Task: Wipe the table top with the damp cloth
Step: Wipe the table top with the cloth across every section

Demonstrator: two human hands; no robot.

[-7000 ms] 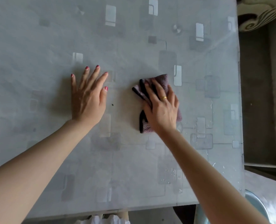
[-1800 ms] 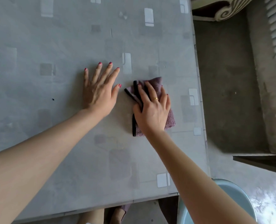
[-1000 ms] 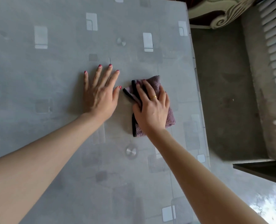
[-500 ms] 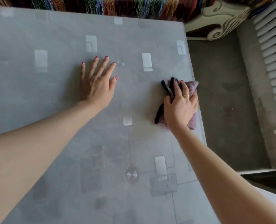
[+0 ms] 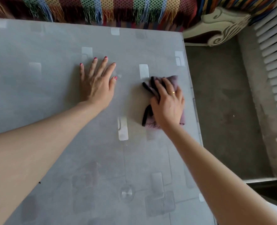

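The left hand (image 5: 97, 88) is laid flat, palm down, on the grey table (image 5: 53, 98), its fingers (image 5: 105, 67) straight and slightly spread, with pink-painted nails at their tips; nothing is held by it. The table is covered by a smooth, glossy sheet on which pale and darker rectangles are printed. To the right, well apart from the left hand, a folded mauve cloth (image 5: 173, 80) with black edging is lying near the table's right edge, its long axis run from the near side to the far side, tilted a little to the right at its far end. The cloth is of a soft, napped towel fabric, bunched into black-edged folds on its left side. It is pressed down by the right hand (image 5: 167, 103), whose fingers are extended over the far half of the cloth and slightly parted, a gold ring (image 5: 173, 92) being worn on one of them; the far corner and the near hem are left uncovered. Beyond the table, a multicoloured fringed throw (image 5: 102, 8) is seen, and a white slatted radiator (image 5: 274, 59) at far right.
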